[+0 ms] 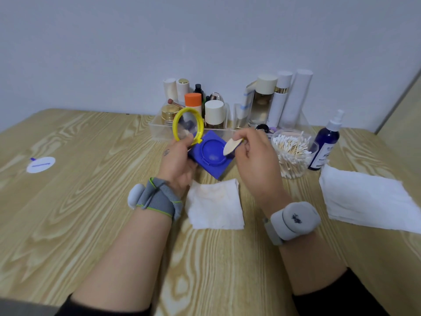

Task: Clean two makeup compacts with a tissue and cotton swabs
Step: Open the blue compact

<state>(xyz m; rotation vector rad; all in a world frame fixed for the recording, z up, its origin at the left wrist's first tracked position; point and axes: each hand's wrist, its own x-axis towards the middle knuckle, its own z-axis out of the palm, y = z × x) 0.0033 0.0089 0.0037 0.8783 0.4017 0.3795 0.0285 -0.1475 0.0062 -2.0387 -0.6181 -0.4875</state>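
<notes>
Just above the middle of the frame, the left hand (176, 160) grips a blue compact (211, 156) by its left edge, fingers curled under the square base and thumb on top, so that it is held clear of the table (79, 201). Its yellow-rimmed lid (174, 127) stands open and upright above the thumb, with a mirror inside the ring. The round well of the base faces the camera.

To the right, the right hand (257, 156) pinches a beige pad (230, 145) between thumb and fingertips, its lower edge at the right rim of the well; whether it touches is hard to tell.

Below the hands, a tissue (215, 204) lies flat on the table, faintly stained orange. A clear tub of cotton swabs (292, 151) stands right of the right hand, with a blue spray bottle (324, 144) just beside it and a stack of white tissues (364, 201) towards the right edge. A clear organiser (157, 126) of bottles and jars sits behind the compact against the wall. At the left, well apart, lies a white disc (41, 164) with a purple strip.
</notes>
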